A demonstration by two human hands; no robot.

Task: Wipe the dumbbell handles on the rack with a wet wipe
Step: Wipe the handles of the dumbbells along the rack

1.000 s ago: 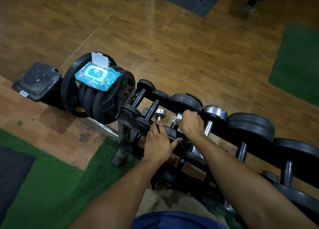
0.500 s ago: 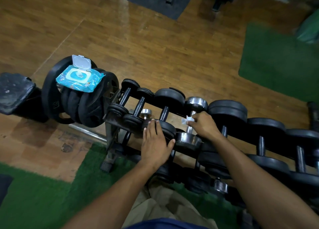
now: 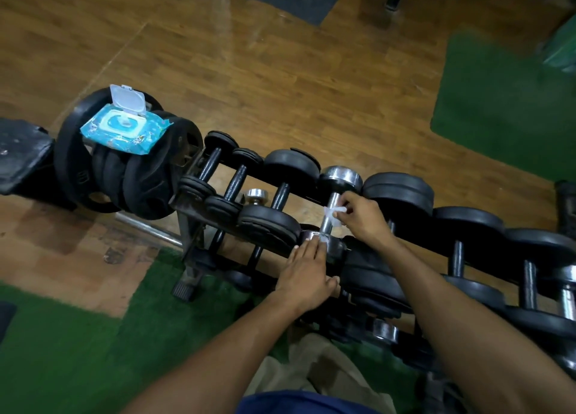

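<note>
Right now — label lines below.
Right hand [image 3: 363,215]: fingers curled, pinching a white wet wipe [image 3: 334,214] against the shiny handle of the chrome dumbbell [image 3: 339,178]; wipe is bunched and wraps part of the handle.
Left hand [image 3: 307,268]: flat, fingers straight and together, pressing on the near chrome head of that same dumbbell, fingertips at the head's top edge, holding nothing.
Chrome dumbbell: lies across the top tier of the rack [image 3: 187,223], fourth from the rack's left end, handle running front to back, far head beside a big black dumbbell [image 3: 399,192].
Other dumbbells: three black ones to the left on the same tier, the nearest [image 3: 280,195] just beside the chrome one; more black and chrome ones run off to the right, lower tiers partly hidden by the arms.
Small chrome piece [image 3: 256,194]: sits between two black handles — cannot tell what it belongs to.
Wipes pack [image 3: 124,131]: blue, lid flipped up, resting on top of the stacked weight plates [image 3: 131,179] at the rack's left end, well apart from both hands.
Floor [image 3: 249,70]: wood boards, green mats [image 3: 498,108] near and far right.
</note>
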